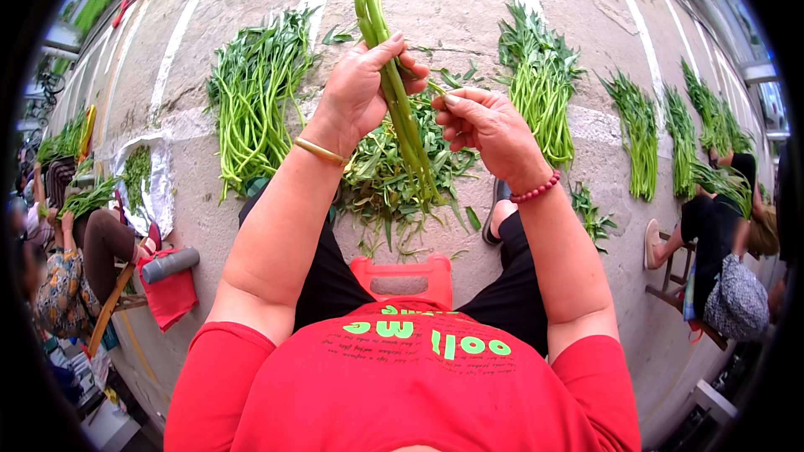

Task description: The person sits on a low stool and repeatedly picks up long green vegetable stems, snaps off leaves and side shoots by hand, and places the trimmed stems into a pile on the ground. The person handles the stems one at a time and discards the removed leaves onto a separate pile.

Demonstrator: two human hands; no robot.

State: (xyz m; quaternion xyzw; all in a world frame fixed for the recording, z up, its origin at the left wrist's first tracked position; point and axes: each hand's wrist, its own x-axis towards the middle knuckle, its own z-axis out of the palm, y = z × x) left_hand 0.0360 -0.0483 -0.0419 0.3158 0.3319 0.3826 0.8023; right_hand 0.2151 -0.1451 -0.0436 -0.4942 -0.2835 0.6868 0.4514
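My left hand (pixel 364 88), with a gold bangle at the wrist, grips a small bunch of thick green stems (pixel 405 122), likely water spinach. The bunch slants from above the hand down across a heap of loose leaves and stem bits (pixel 377 163) on the ground. To its right, my right hand (pixel 487 129) pinches a thin green sprig (pixel 436 86) between thumb and forefinger, close to the stems. Whether the sprig is still joined to the bunch I cannot tell. A large pile of leafy greens (pixel 260 100) lies left of my hands, and another leafy pile (pixel 540 88) lies to the right.
A red plastic stool (pixel 433 282) shows between my legs. More bundles of greens (pixel 637 138) lie further right. People sit on both sides, one with greens in hand. At left are a white sack (pixel 162 182) with leaves, a red bag (pixel 169 298) and a grey bottle (pixel 171 265).
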